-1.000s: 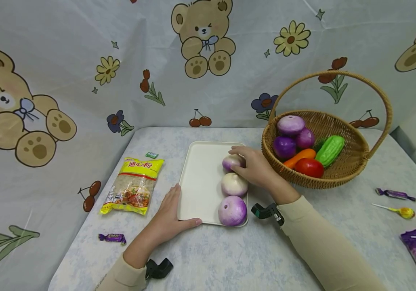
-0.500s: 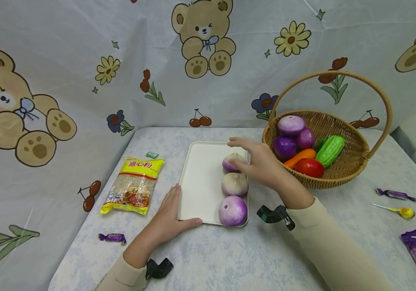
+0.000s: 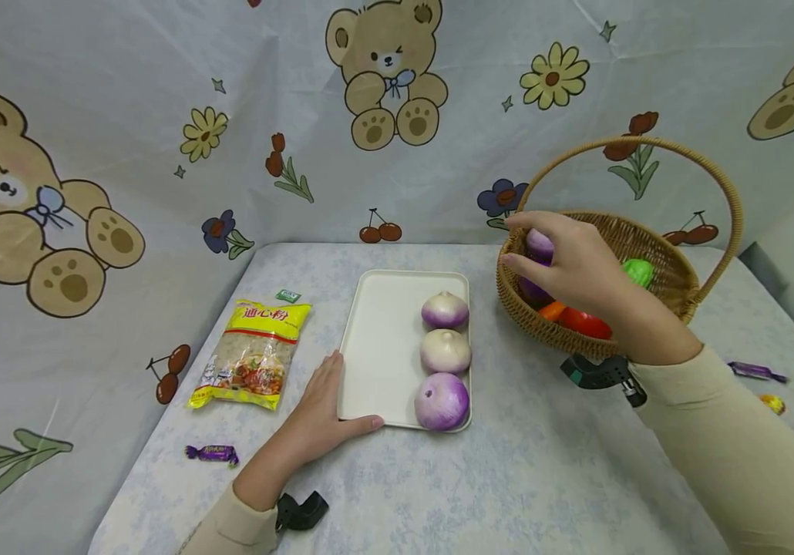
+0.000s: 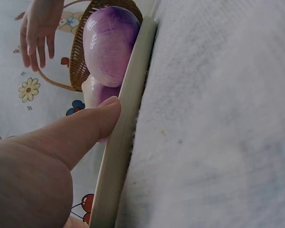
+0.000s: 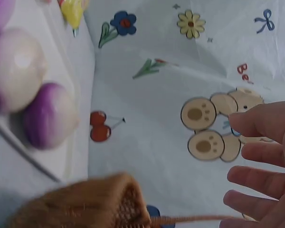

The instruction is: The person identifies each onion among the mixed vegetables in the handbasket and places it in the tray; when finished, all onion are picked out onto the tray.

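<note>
Three purple-and-white onions, the far [image 3: 445,311], the middle [image 3: 445,351] and the near one [image 3: 442,402], stand in a row along the right side of a white tray [image 3: 383,347]. My left hand [image 3: 321,405] lies at the tray's near left corner, fingers straight along the side and thumb on the front edge. My right hand [image 3: 573,258] hovers over the left part of a wicker basket [image 3: 674,270], fingers apart and holding nothing. Partly hidden beneath it are a purple onion [image 3: 539,245], a carrot [image 3: 551,311], a tomato [image 3: 586,324] and a green bumpy vegetable [image 3: 638,271].
A yellow bag of pasta [image 3: 253,353] lies left of the tray, with a small green packet [image 3: 288,295] behind it and a purple wrapped candy [image 3: 212,453] in front. Another purple candy [image 3: 758,371] and a lollipop [image 3: 774,403] lie at the right, partly behind the right sleeve.
My right hand has let go of the far onion, lifted off the tray and moved right to above the basket. The left hand stays at the tray's corner.
</note>
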### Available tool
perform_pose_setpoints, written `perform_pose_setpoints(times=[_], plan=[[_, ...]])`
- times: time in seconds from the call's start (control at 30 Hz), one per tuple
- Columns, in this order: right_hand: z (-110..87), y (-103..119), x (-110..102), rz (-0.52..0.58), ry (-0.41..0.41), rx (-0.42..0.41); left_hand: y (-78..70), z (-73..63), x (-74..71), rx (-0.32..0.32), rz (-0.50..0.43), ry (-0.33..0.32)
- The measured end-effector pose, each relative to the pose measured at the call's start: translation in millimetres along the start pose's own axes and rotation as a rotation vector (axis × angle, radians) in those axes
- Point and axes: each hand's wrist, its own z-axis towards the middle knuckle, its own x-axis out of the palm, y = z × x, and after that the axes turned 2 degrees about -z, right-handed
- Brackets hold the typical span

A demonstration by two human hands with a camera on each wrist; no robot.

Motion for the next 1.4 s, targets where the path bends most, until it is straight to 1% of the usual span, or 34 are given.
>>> perform_pose_setpoints(times=[0.1,0.3,0.43,0.57,0.7,0.9,1.4], plan=[[1.9,-10.1,-12.3,-0.016,0.043,0.076,0.0,-0.7,-0.2,-0.005,-0.001,0.003],[10.5,-37.3,-24.5,-0.063,0.138,0.127,-0.9,-1.5,-0.6,-0.007,-0.006,0.004],[18.6,-56.1,-30.1,-0.052,0.202,0.181,-0.6,-1.1,-0.2,0.001,-0.012,0.001],[24.2,-73.3,-34.3,-0.029,0.238,0.237,-0.5,-0.7,0.0,0.005,-0.016,-0.002],[27.2,-84.9,-36.2,-0.029,0.258,0.276,-0.7,-0.8,-0.3,0.003,-0.019,-0.003],[29.1,-92.3,-34.6,-0.038,0.263,0.298,-0.5,-0.6,-0.8,0.004,-0.015,-0.001],[30.1,-107.9,-24.5,-0.045,0.273,0.29,0.8,-0.1,-0.5,0.0,-0.017,-0.001]])
